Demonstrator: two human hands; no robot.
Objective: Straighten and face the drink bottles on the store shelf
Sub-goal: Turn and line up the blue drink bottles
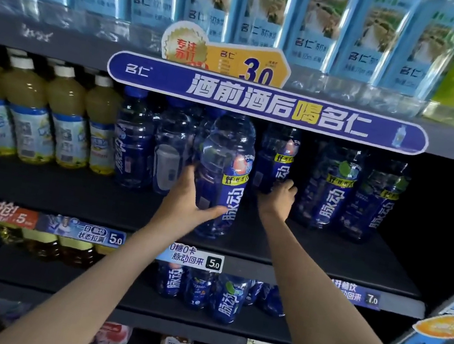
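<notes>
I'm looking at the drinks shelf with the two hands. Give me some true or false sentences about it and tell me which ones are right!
1. The left hand holds a blue bottle near the shelf's front edge. True.
2. The right hand is holding a yellow juice bottle. False: its grip is on another blue bottle further back on the shelf.
3. The yellow juice bottles with white caps stand left of the blue ones. True.
4. The price tag below the left hand's bottle reads 7.0. False: it reads 5.0.
5. The long blue sign hangs above the blue bottles. True.
</notes>
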